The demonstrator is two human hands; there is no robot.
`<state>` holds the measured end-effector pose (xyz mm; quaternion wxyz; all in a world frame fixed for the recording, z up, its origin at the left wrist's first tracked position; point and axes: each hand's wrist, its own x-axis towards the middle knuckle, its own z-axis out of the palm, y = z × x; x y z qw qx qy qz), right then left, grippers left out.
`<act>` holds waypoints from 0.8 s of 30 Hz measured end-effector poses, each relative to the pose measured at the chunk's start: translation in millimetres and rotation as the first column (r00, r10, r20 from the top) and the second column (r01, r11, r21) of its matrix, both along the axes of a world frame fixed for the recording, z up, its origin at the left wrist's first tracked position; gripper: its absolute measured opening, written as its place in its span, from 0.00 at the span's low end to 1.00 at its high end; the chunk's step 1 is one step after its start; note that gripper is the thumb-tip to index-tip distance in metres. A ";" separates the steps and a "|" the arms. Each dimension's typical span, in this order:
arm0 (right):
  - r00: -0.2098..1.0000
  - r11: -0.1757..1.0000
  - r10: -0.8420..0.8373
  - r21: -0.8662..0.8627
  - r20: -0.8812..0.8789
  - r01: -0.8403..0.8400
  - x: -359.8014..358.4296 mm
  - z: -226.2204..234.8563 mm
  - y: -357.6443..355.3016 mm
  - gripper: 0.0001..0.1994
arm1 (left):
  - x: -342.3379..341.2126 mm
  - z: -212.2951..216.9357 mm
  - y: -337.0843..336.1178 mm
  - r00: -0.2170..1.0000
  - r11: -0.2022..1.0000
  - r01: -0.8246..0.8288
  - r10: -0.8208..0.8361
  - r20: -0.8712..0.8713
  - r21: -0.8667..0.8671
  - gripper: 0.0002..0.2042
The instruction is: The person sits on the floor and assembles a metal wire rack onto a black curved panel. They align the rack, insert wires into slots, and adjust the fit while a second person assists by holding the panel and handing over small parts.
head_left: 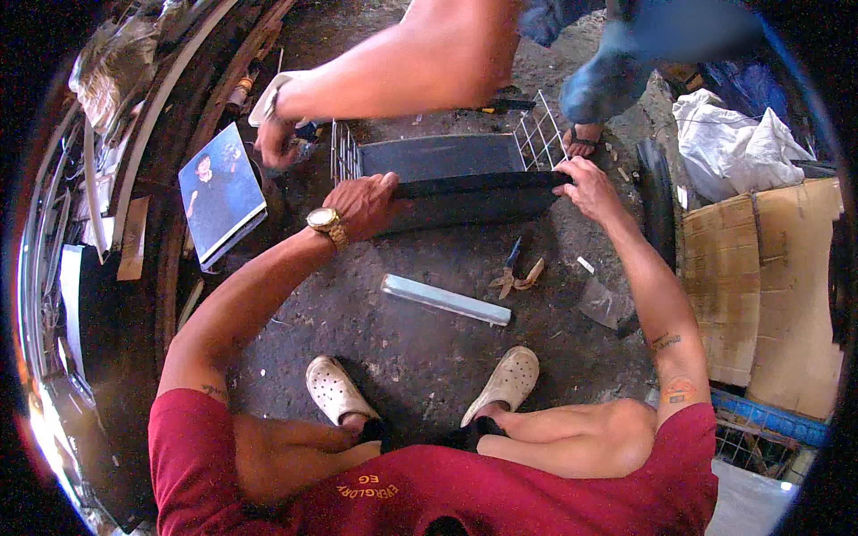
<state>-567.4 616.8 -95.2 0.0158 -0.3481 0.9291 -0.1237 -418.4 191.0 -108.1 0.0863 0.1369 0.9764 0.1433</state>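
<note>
Maroon shirt (536, 491) of the wearer fills the near edge. Beyond it, a black panel (478, 205) lies crosswise against the near side of a wire-sided frame (540, 134); whether the two are joined cannot be told. Left hand (359, 205) is closed over the panel's left end; right hand (588, 189) pinches its right end. Step in hand, as judged: steadying or seating the panel. The next move appears to call for even pressure at both ends. A co-worker's hand (275, 145) hangs near the frame's left side. Dark, littered floor (349, 304) bears a pale blue bar (447, 300) and apparent pliers (508, 279). Stacked strips line the left; cardboard (760, 295) and a white sack (728, 147) occupy the right.
</note>
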 end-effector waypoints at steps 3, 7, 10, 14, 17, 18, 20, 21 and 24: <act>1.000 1.000 0.010 -0.004 -0.028 -0.010 0.6 -0.4 -0.7 0.15 | 0.4 -2.8 1.2 0.982 0.993 0.030 -0.008 -0.189 0.112 0.18; 0.999 0.998 -0.043 0.039 0.030 0.042 -1.0 1.8 -3.0 0.19 | 5.2 -5.6 10.6 0.954 0.999 -0.009 0.018 -0.298 0.031 0.16; 0.995 0.996 -0.087 0.029 0.057 0.086 3.8 3.0 -5.4 0.20 | 11.1 -7.9 34.5 0.951 0.998 -0.062 0.050 -0.305 -0.029 0.18; 0.994 0.995 -0.096 0.016 0.045 0.095 7.6 7.6 -9.2 0.19 | -1.6 -12.4 62.1 0.927 0.995 -0.097 0.089 -0.364 -0.004 0.21; 0.996 0.997 -0.075 0.009 0.051 0.074 8.7 12.6 -14.4 0.18 | -12.6 -16.2 58.4 0.941 1.000 -0.017 0.020 -0.339 0.013 0.24; 0.993 0.995 -0.095 0.027 0.065 0.093 8.7 14.1 -16.3 0.18 | -13.4 -17.7 56.0 0.940 1.000 0.009 -0.005 -0.341 0.011 0.24; 0.996 0.997 -0.073 0.028 0.048 0.071 7.9 16.5 -19.4 0.18 | -15.6 -19.2 50.9 0.940 0.999 0.046 -0.040 -0.340 0.010 0.23; 0.996 0.997 -0.073 0.027 0.045 0.072 8.4 16.8 -19.7 0.18 | -15.6 -19.7 49.3 0.943 0.998 0.058 -0.050 -0.330 0.013 0.22; 0.997 0.994 -0.071 0.082 -0.004 0.071 7.0 13.1 -16.7 0.19 | -18.4 -19.7 47.8 0.977 0.994 0.066 -0.047 -0.207 0.086 0.17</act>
